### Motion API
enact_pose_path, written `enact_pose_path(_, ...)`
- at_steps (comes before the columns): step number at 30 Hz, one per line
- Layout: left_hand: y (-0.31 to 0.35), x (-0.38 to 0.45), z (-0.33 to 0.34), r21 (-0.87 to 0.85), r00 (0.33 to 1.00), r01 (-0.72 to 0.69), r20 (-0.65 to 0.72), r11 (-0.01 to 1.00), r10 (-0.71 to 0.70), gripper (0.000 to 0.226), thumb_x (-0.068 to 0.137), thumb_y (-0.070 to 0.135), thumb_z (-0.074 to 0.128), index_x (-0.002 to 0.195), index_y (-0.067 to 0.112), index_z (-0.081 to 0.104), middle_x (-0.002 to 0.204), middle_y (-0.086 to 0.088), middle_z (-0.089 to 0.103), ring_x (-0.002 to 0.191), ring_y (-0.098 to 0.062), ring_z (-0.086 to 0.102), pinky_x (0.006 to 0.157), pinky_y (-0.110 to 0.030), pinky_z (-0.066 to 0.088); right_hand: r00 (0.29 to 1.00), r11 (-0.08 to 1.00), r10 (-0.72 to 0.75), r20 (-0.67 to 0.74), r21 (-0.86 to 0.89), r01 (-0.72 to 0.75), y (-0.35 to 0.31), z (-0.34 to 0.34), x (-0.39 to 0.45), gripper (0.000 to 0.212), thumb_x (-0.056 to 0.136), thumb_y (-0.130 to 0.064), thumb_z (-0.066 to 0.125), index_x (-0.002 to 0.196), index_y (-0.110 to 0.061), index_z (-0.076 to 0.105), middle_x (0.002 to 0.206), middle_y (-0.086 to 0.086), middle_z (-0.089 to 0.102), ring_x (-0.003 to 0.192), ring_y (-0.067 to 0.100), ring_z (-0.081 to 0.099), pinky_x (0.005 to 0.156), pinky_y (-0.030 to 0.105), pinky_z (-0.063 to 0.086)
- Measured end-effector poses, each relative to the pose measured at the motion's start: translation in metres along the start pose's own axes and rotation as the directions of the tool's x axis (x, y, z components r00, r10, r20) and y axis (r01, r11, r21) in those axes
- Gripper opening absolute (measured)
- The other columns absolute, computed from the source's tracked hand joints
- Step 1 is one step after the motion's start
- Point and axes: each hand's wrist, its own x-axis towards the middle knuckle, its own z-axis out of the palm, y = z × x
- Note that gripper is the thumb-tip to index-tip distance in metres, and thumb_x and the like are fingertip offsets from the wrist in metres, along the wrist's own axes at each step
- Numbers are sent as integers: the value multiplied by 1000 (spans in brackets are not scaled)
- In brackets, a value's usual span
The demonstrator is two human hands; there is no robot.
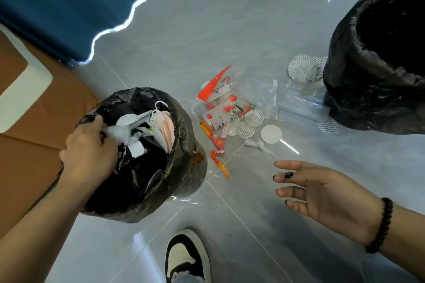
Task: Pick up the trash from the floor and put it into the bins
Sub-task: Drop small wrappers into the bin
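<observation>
Left hand [88, 147] pinches cotton wad [123, 132]; right hand [322, 187] spread, holding nothing.

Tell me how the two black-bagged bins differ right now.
The near bin already holds trash, among it a pink face mask; the far bin shows only a dark inside. The left hand is over the near bin with white fluff in its grip; no hand is at the far bin. Patterned round seals lie against the far bin's base. Both are lined with black bags and stand on the grey floor.
</observation>
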Motion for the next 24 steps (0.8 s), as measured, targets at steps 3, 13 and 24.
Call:
enact_pose_path(3, 8, 2, -11, 0, 996, 54, -76, 999, -54, 59, 91, 12, 43, 149, 13, 30, 150, -17, 30, 133, -39, 25, 109, -53, 18, 1000, 1000, 13, -15, -20, -13, 1, 1, 1, 48, 67, -7, 59, 115, -7, 61, 85, 9, 67, 67, 21, 64, 53, 28, 52)
enact_pose_path(13, 96, -69, 42, -72, 767, -637, 31, 767, 640, 60, 82, 30, 49, 141, 20, 40, 145, -4, 37, 131, -21, 27, 105, -45, 21, 995, 1000, 0, -97, -12, -1, 1, -5, 5, 28, 87, 1, 49, 112, -5, 62, 81, 9, 67, 68, 22, 63, 58, 30, 49)
enact_pose_path(24, 127, -55, 216, 56, 815, -187, 566, 981, 123, 61, 85, 10, 55, 140, 14, 26, 154, -15, -3, 132, -37, 36, 102, -41, 40, 974, 999, -34, -225, -40, 26, 2, -17, 8, 24, 89, 2, 48, 104, -6, 64, 76, 8, 66, 63, 19, 63, 59, 29, 48)
